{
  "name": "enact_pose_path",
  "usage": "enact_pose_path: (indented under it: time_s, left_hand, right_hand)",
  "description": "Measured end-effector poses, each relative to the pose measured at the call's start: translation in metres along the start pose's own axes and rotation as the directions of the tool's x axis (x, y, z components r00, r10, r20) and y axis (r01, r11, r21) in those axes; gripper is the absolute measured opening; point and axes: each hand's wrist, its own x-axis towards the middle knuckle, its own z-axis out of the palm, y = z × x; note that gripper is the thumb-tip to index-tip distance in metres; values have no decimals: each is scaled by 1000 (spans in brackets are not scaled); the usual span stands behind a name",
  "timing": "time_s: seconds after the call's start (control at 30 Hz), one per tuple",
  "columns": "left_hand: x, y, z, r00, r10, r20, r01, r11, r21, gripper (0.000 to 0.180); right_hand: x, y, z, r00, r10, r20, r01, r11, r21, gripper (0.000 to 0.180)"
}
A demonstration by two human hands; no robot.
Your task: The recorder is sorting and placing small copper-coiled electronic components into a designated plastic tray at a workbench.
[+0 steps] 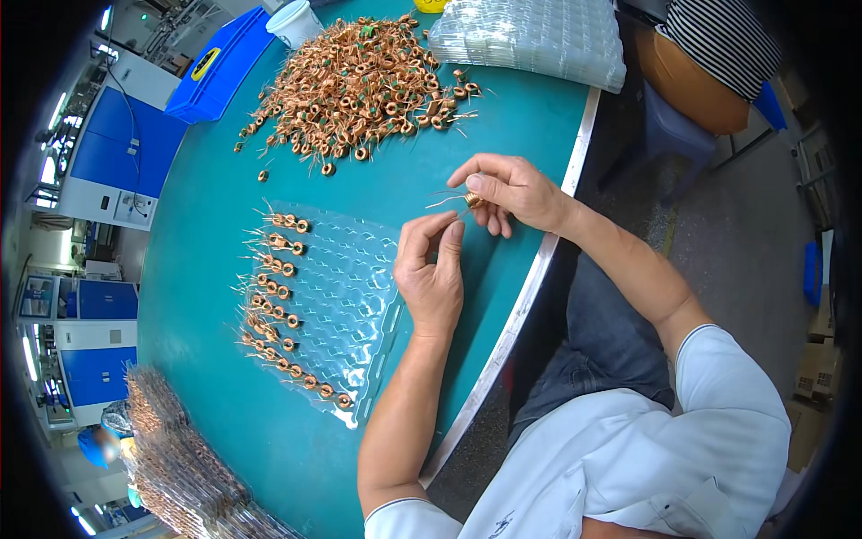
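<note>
Above the near edge of the table, a small copper-wound ring coil [471, 199] with thin wire leads is held between the thumb and fingers of my right hand [523, 196]. My left hand [431, 274] is closed just below it, thumb and forefinger pinched at one of the coil's leads. To the left of my hands lies a clear plastic blister tray [346, 296] with rows of small pockets. Several similar coils [283, 292] sit along its left side, their leads pointing outward.
A large heap of copper coils [359, 85] covers the far part of the green table [197, 269]. Beyond are a blue bin [215, 72], a white cup [294, 22] and stacked clear trays [530, 40]. Filled trays [184, 449] are piled at lower left. Another person [705, 58] sits at upper right.
</note>
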Motion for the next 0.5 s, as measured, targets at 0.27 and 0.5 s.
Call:
enact_pose_path:
  time_s: [0.27,0.5]
  left_hand:
    - [-1,-1,4,1000,-21,-14,20,998,-61,13]
    - [-1,3,4,995,-76,-67,66,989,-134,11]
  right_hand:
    - [-3,2,-2,999,8,41,-2,992,-129,32]
    - [-5,2,3,996,-37,75,54,967,-248,22]
